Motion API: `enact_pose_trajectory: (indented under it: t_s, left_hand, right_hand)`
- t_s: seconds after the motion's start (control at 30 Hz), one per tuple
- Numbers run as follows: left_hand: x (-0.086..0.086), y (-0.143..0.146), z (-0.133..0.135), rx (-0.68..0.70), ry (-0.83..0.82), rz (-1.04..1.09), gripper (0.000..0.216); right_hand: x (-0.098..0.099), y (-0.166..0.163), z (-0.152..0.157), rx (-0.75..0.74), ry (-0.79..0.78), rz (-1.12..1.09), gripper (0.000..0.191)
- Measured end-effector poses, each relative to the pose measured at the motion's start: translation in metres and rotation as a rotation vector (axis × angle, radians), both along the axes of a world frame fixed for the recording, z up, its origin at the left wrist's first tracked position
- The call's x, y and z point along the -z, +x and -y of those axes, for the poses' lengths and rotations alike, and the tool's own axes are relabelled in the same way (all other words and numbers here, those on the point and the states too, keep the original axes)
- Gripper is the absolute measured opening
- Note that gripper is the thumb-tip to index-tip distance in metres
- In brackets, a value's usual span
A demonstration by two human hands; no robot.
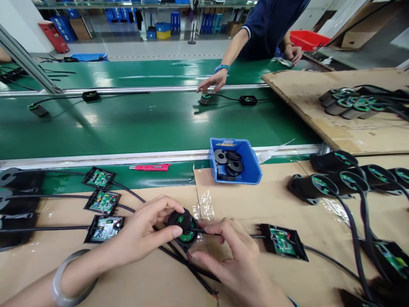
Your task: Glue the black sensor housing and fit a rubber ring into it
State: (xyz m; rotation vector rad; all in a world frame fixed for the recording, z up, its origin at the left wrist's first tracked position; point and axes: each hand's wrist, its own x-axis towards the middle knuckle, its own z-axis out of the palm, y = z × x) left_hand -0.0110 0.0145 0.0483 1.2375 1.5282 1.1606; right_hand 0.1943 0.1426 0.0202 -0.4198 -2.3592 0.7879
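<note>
The left hand (pixel 150 232) pinches one round black housing (pixel 185 225) with a green board inside, thumb and forefinger closed on its rim, near the cardboard sheet's (pixel 128 281) front edge. The right hand (pixel 238 260) curls beside it, fingertips closed on one thin black cable (pixel 207 233). Three open circuit boxes (pixel 102 202) lie toward the left edge, one (pixel 283 241) at right. One blue bin (pixel 246 164) of black rings sits at the back edge.
</note>
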Motion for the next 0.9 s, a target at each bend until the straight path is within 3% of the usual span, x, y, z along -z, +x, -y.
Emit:
enact_pose_trajectory:
  t_s: [0.07,0.13,0.3,0.43,0.53,0.7,0.9]
  left_hand:
    - [0.006,0.007,0.001,-0.067,-0.07,0.161,0.025]
    - [0.009,0.013,0.003,-0.101,-0.099,0.171,0.026]
    - [0.004,0.019,0.011,-0.067,-0.077,-0.071,0.019]
    - [-0.001,0.019,0.011,-0.045,0.089,-0.362,0.018]
    - [0.0,0.02,0.008,-0.022,0.178,-0.459,0.018]
    - [0.005,0.021,0.008,-0.054,0.129,-0.401,0.02]
    - [-0.001,0.024,0.012,-0.059,0.116,-0.354,0.019]
  right_hand:
    - [0.004,-0.001,-0.003,0.026,0.076,-0.017,0.028]
    - [0.006,-0.001,-0.007,0.024,0.103,-0.022,0.026]
    - [0.002,0.003,-0.013,-0.024,0.121,-0.028,0.016]
    - [-0.001,0.004,-0.01,-0.032,0.165,-0.07,0.015]
    - [0.0,0.004,-0.008,-0.019,0.193,-0.095,0.014]
    - [0.002,0.006,-0.015,-0.038,0.177,-0.089,0.01]
    - [-0.002,0.006,-0.025,-0.09,0.206,-0.084,0.004]
